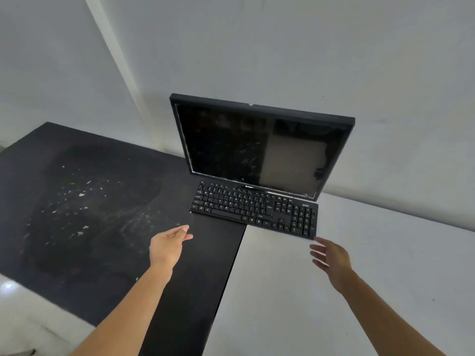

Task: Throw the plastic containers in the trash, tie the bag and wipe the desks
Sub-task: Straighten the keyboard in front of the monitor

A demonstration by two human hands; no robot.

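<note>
A black desk (84,201) with dusty smears and white specks fills the left; a white desk (359,278) adjoins it on the right. My left hand (167,246) hovers above the black desk, fingers relaxed, holding nothing, just short of the keyboard's left end. My right hand (330,258) reaches over the white desk with fingers spread, empty, close to the keyboard's right front corner. No plastic container, trash bag or cloth is in view.
A black keyboard (254,209) lies across the seam of the two desks. Behind it stands a dark, smudged monitor (257,147) against the grey wall. Pale floor (30,317) shows at the lower left beyond the black desk's edge.
</note>
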